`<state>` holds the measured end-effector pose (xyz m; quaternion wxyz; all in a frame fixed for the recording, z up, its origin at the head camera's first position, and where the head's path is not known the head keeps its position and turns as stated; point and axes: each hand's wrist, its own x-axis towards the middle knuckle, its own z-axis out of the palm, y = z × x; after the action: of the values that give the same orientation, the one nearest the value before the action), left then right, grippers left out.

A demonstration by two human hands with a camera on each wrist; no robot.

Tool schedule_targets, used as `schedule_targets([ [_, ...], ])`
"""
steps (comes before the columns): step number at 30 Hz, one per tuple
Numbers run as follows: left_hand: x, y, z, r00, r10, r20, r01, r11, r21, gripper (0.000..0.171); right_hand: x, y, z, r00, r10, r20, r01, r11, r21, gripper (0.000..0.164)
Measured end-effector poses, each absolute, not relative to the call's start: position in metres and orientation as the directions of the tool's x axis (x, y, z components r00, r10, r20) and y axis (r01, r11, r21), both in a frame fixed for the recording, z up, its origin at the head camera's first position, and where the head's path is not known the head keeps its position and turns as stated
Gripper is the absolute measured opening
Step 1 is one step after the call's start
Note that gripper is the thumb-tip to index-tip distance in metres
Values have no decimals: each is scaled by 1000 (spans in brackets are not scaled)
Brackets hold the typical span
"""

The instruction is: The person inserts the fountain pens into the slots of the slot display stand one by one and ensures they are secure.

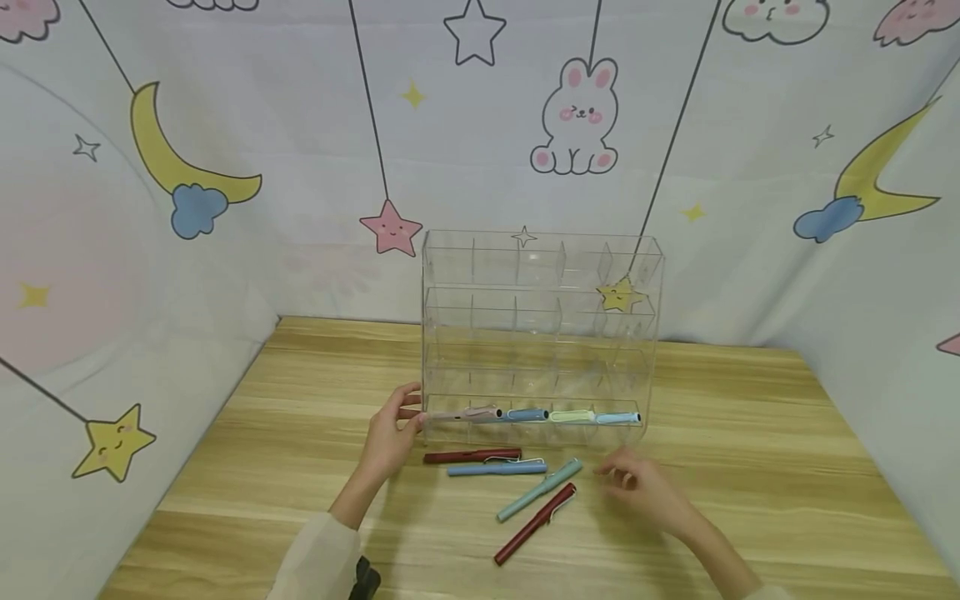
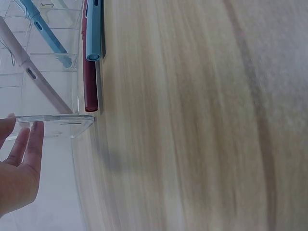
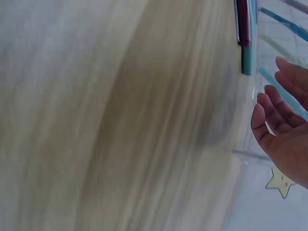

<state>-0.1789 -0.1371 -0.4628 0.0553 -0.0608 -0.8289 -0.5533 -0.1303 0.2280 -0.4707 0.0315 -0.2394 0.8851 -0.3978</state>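
My left hand (image 1: 390, 435) is at the left side of a clear acrylic rack (image 1: 651, 367), its fingertips (image 2: 35, 129) against the outside of the side wall. In the rack's bottom row lie a pale pink pen (image 2: 41, 85), a blue pen (image 1: 527, 414), a pale yellow-green pen (image 1: 572, 416) and a light blue pen (image 1: 617, 418). Just in front are a dark red pen (image 1: 465, 457), a blue pen (image 1: 491, 470), a teal pen (image 1: 534, 493) and another dark red pen (image 1: 531, 530). Loosely bent and holding nothing, my right hand (image 1: 648, 492) hovers near the rack's right front corner.
The rack's upper tiers, split by thin dividers, hold no pens. Behind it hangs a white cloth (image 1: 315, 125) printed with stars, moons and a bunny, which also lines both sides of the wood-grain table (image 1: 750, 433).
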Motion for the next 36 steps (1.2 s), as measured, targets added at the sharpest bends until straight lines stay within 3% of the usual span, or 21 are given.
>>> schedule_targets([
  [12, -178, -136, -463, -987, 40, 154, 158, 379, 912, 41, -121, 198, -483, -823, -549, 146, -440, 454, -774, 24],
  [36, -180, -138, -464, -987, 33, 154, 155, 378, 913, 42, -118, 191, -494, -810, -576, 110, -435, 466, -771, 22],
])
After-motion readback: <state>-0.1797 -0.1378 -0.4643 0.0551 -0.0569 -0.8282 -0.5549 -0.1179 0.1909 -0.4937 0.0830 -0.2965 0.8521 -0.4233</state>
